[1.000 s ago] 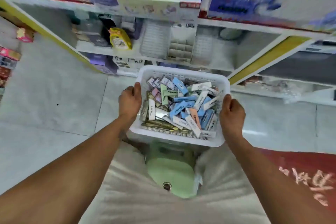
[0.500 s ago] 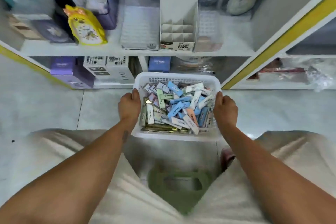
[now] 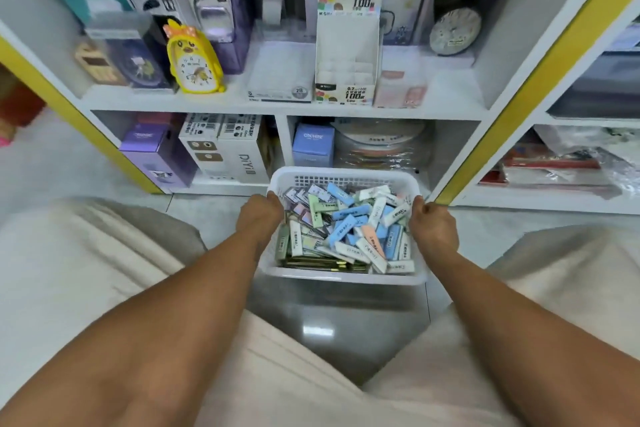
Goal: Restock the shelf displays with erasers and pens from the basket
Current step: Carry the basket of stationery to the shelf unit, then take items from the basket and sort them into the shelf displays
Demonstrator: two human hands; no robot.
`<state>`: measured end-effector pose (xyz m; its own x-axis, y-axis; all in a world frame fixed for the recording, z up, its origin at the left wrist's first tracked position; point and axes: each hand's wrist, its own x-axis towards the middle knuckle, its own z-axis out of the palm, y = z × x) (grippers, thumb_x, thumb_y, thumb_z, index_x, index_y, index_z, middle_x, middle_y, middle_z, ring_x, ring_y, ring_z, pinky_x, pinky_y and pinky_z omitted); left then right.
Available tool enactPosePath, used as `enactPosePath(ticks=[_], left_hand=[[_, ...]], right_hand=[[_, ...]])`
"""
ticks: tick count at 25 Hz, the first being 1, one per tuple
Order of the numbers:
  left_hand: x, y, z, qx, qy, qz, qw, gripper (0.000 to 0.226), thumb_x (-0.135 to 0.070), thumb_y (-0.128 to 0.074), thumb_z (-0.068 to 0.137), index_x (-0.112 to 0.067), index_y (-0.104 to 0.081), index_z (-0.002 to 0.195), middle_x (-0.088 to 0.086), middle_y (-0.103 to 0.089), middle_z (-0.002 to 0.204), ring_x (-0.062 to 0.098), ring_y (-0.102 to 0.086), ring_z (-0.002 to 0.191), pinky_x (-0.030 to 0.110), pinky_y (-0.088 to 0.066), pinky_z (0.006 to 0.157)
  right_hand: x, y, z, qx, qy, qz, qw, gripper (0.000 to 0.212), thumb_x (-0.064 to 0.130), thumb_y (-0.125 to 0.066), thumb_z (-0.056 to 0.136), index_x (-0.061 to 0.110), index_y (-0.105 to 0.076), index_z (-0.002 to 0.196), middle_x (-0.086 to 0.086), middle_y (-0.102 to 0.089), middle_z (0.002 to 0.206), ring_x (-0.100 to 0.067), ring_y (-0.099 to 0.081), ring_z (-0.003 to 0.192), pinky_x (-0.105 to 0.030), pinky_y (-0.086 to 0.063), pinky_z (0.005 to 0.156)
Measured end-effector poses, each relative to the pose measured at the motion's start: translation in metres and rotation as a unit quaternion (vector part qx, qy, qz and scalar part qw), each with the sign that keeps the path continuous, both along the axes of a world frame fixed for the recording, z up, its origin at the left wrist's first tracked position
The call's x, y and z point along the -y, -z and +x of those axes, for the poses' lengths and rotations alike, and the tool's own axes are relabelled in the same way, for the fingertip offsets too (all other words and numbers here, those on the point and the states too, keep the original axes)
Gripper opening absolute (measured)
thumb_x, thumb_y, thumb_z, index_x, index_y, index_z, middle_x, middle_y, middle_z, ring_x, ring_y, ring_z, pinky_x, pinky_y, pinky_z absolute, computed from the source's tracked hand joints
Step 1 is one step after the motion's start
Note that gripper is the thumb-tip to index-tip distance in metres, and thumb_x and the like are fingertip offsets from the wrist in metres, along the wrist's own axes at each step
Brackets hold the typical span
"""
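Restocking is not yet begun: left hand and right hand grip the white basket, centre frame, full of erasers, below the empty display box.

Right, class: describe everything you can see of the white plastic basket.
The white plastic basket is rectangular, with a rolled rim and slotted mesh walls. It sits level, low before the white shelf unit. The left hand and right hand grip its side rims. Inside lie heaped pastel sleeved erasers over gold-coloured pens.
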<state>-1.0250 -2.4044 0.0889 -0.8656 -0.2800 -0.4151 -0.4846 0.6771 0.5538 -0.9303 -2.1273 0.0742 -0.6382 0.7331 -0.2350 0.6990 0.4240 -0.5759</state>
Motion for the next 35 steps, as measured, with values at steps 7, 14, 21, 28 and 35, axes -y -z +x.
enactPosePath(ticks=[7, 14, 21, 28, 35], left_hand=[[-0.004, -0.002, -0.015, 0.063, 0.021, 0.043, 0.997, 0.038, -0.029, -0.061, 0.084, -0.007, -0.062, 0.115, 0.016, -0.065, 0.115, 0.034, -0.065, 0.097, 0.043, -0.056, 0.087], [-0.014, 0.075, -0.026, 0.139, 0.028, 0.036, 0.989, 0.032, -0.023, -0.052, 0.092, -0.004, -0.062, 0.116, 0.016, -0.064, 0.109, 0.032, -0.062, 0.093, 0.035, -0.054, 0.081], [-0.019, 0.129, -0.029, 0.191, 0.162, -0.059, 0.966, 0.02, -0.019, -0.058, 0.09, -0.006, -0.061, 0.106, 0.014, -0.066, 0.11, 0.03, -0.064, 0.095, 0.032, -0.052, 0.073], [-0.076, 0.144, -0.028, -0.037, 0.456, -0.226, 0.86, 0.059, -0.02, -0.071, 0.081, -0.01, -0.044, 0.132, 0.01, -0.046, 0.132, 0.03, -0.043, 0.125, 0.042, -0.042, 0.099], [-0.134, 0.175, -0.042, 0.021, 0.59, -0.174, 0.788, 0.098, -0.031, -0.081, 0.071, 0.0, -0.026, 0.146, 0.018, -0.034, 0.144, 0.032, -0.032, 0.137, 0.039, -0.031, 0.114]], right_hand=[[-0.01, 0.002, -0.023, 0.018, -0.01, 0.013, 1.0, 0.053, 0.048, -0.035, 0.101, 0.004, -0.063, 0.108, -0.02, -0.066, 0.115, -0.038, -0.062, 0.104, -0.038, -0.044, 0.083], [-0.019, 0.082, -0.039, 0.11, -0.057, -0.025, 0.992, 0.051, 0.047, -0.036, 0.101, 0.005, -0.066, 0.098, -0.017, -0.067, 0.104, -0.03, -0.055, 0.085, -0.033, -0.042, 0.077], [-0.02, 0.138, -0.049, 0.18, -0.065, -0.048, 0.98, 0.038, 0.03, -0.041, 0.101, 0.001, -0.063, 0.093, -0.018, -0.068, 0.1, -0.034, -0.063, 0.089, -0.033, -0.046, 0.073], [0.021, 0.147, -0.046, 0.089, -0.208, 0.127, 0.966, 0.032, 0.008, -0.053, 0.089, 0.003, -0.056, 0.121, -0.015, -0.054, 0.119, -0.034, -0.052, 0.108, -0.042, -0.047, 0.084], [0.044, 0.173, -0.051, 0.138, -0.277, 0.049, 0.95, 0.083, 0.025, -0.064, 0.092, -0.005, -0.016, 0.153, -0.024, -0.027, 0.156, -0.037, -0.027, 0.145, -0.038, -0.022, 0.121]])
